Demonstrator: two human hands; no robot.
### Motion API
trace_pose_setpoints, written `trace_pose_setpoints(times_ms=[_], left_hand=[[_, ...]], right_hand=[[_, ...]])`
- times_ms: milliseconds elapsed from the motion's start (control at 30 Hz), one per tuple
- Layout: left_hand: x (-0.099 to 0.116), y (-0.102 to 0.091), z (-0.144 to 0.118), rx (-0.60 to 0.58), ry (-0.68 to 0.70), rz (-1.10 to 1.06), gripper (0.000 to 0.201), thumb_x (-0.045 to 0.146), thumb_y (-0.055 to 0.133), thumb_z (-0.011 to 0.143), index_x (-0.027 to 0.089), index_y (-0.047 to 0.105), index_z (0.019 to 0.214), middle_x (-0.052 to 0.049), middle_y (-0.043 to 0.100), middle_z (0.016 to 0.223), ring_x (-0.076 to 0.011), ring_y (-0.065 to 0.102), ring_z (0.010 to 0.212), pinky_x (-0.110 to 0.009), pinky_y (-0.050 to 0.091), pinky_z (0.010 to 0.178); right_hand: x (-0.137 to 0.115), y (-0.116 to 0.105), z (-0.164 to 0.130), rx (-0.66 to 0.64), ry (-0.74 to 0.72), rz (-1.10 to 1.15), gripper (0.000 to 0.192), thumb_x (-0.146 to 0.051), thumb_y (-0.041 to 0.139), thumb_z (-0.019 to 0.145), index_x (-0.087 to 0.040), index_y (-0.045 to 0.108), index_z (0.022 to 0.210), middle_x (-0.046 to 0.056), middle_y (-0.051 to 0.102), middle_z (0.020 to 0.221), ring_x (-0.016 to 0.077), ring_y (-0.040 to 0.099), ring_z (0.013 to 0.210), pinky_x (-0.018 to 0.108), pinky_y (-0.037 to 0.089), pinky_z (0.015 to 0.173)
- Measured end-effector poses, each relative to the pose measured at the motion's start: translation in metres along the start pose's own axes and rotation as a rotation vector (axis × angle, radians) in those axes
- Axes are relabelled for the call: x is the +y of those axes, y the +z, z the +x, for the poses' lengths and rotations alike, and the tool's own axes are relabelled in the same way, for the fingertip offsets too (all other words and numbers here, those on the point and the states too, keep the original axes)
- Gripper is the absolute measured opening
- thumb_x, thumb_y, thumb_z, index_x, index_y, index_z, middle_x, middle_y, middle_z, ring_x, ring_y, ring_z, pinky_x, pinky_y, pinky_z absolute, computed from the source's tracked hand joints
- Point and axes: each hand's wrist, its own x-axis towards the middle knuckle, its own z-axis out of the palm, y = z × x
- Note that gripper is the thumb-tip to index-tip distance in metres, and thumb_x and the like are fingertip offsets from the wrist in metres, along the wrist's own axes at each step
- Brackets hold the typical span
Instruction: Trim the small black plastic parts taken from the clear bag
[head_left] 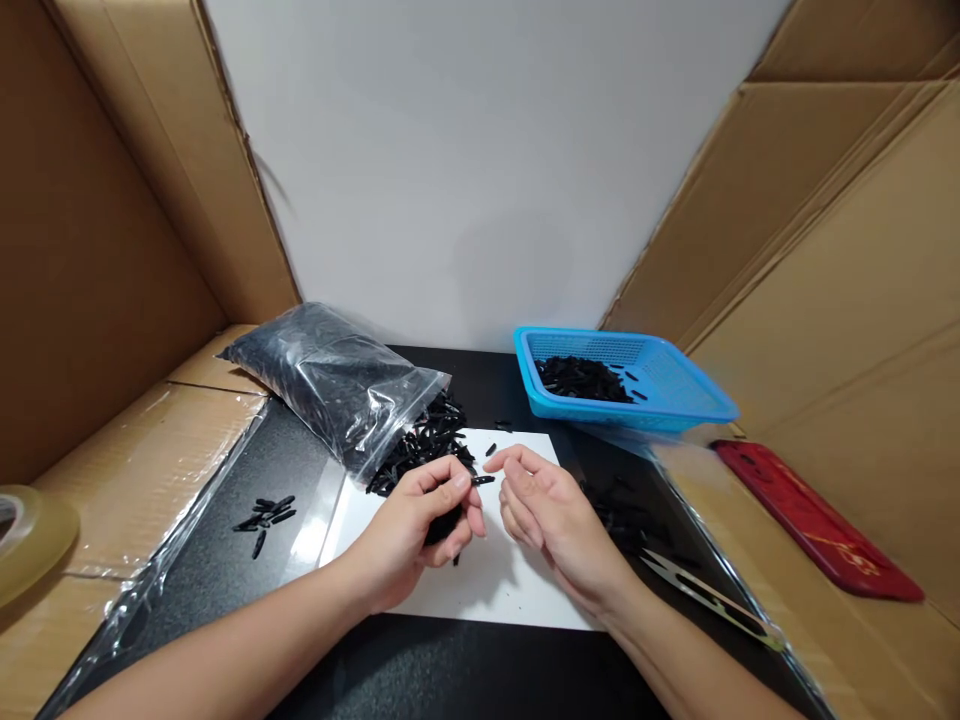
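Observation:
My left hand [420,525] pinches a small, slim black plastic-looking piece [483,480] between thumb and index finger. More black pieces [444,526] sit in the hollow of the same hand under its curled fingers. Just right of the pinched piece is my right hand [547,515], index finger stretched toward it and the other fingers bent. I see nothing held in it. Both hands are over a white sheet [487,600]. Behind the left hand, a heap of black pieces [431,440] spills at the mouth of a clear zip bag [337,380] full of them.
A blue basket [675,410] with black pieces stands at the back right. Metal snips [712,600] and a red flat case [817,525] lie on the right. A small group of pieces [266,515] and a tape roll [37,540] are left. Cardboard walls [840,250] flank the table.

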Motion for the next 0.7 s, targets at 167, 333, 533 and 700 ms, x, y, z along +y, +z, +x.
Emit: trace_pose_setpoints(times_ms=[167, 333, 533, 700], left_hand=[[0.001, -0.003, 0.001, 0.014, 0.011, -0.011, 0.034, 0.041, 0.069, 0.082, 0.016, 0.05, 0.068, -0.002, 0.063, 0.063, -0.003, 0.037, 0.039, -0.016, 0.012, 0.037], [0.002, -0.004, 0.001, 0.005, 0.01, -0.009, 0.033, 0.04, 0.068, 0.083, 0.016, 0.051, 0.069, -0.001, 0.062, 0.061, -0.0036, 0.038, 0.04, -0.016, 0.013, 0.037], [-0.001, -0.006, 0.001, -0.031, -0.032, 0.018, 0.031, 0.04, 0.067, 0.084, 0.016, 0.054, 0.07, -0.001, 0.061, 0.059, -0.0046, 0.038, 0.041, -0.017, 0.011, 0.038], [-0.003, -0.007, 0.002, -0.055, -0.057, 0.02, 0.028, 0.039, 0.055, 0.091, 0.014, 0.062, 0.08, -0.004, 0.062, 0.066, -0.005, 0.038, 0.043, -0.019, 0.013, 0.038]], right_hand=[[0.003, -0.009, 0.001, -0.013, -0.083, -0.132, 0.028, -0.045, 0.063, 0.087, -0.023, 0.061, 0.104, 0.001, 0.06, 0.088, 0.0072, 0.036, 0.047, 0.022, 0.024, 0.04], [-0.001, -0.011, -0.004, 0.068, -0.381, -0.524, 0.014, -0.029, 0.057, 0.092, -0.022, 0.069, 0.094, 0.003, 0.062, 0.079, 0.0149, 0.052, 0.063, 0.027, 0.041, 0.055], [0.0, -0.006, -0.008, 0.065, -0.505, -0.618, 0.011, -0.023, 0.066, 0.087, -0.023, 0.076, 0.091, 0.004, 0.07, 0.076, 0.0157, 0.055, 0.058, 0.029, 0.042, 0.053], [0.005, -0.011, -0.002, 0.173, -0.334, -0.43, 0.011, -0.033, 0.074, 0.08, -0.022, 0.079, 0.08, 0.005, 0.076, 0.074, 0.021, 0.067, 0.066, 0.031, 0.051, 0.06]])
